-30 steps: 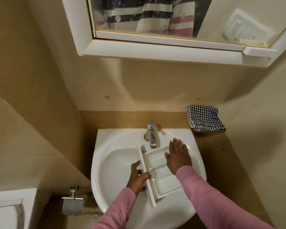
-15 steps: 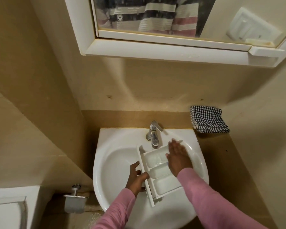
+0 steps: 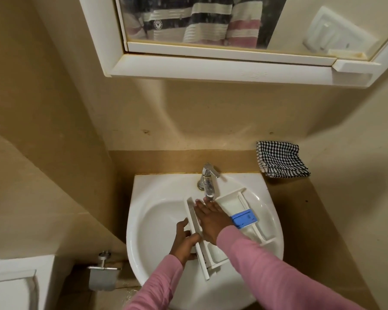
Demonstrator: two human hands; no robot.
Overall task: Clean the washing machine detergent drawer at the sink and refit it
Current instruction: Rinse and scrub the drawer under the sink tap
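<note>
A metal toilet-roll holder (image 3: 102,275) hangs low on the left, beside the white sink (image 3: 152,220). The detergent drawer (image 3: 231,204) lies in the sink bowl with its open side up. Its front panel faces left, and its long axis runs from under the tap (image 3: 207,179) towards the near rim, leaning slightly right at the near end. The left hand (image 3: 185,241) grips the near half of the front panel, fingers on its outer face and thumb hooked over its top edge. Just right of the panel, the right hand (image 3: 211,221) lies flat and palm down inside the drawer. Its fingers are straight and released, holding nothing, with the tips right below the tap spout. The drawer is white plastic, split into compartments by thin walls, with 1 blue insert (image 3: 244,218) towards its right side. A black-and-white checked cloth (image 3: 280,158) lies folded on the tan worktop (image 3: 300,202) at the back right, well apart from the drawer.
</note>
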